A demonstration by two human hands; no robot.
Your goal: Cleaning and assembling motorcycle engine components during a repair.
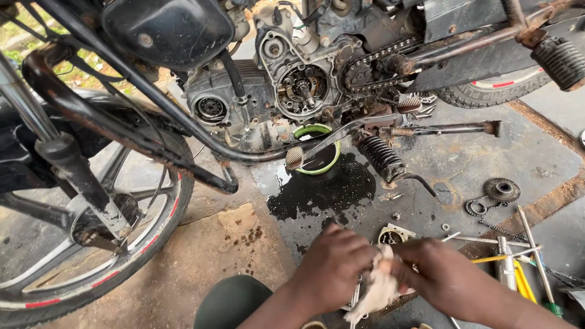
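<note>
Viewpoint: looking down from head height at a concrete floor (536,152) beside a stripped-down motorcycle.
Left hand (332,268): low in the centre, fingers curled shut around a crumpled white rag (378,286), knuckles up.
Right hand (445,274): just right of the left, thumb and fingers pinching the same rag from the other side; the two hands almost touching.
Rag: bunched between both hands, loose tail hanging down toward the bottom edge; whatever sits inside it hidden.
Knee: dark green trouser knee (231,301) at bottom centre, left of the forearms.
Engine (298,88): upper centre, side cover off, round housing with gears and a shaft exposed.
Drive chain (381,58): looped over a small sprocket to the right of the open housing.
Green bowl (317,149): on the floor under the engine, dark oil inside.
Oil spill (323,195): black puddle spreading from the bowl toward the hands.
Front wheel (91,231): left side, spoked, red stripe on the rim, fork leg across it.
Loose parts: toothed gear with a short chain (496,194) lying to the right, well apart from the hands; small metal housing (392,234) just above the rag.
Tools: long screwdrivers and a yellow-handled tool (521,277) on the floor right of the right hand.
</note>
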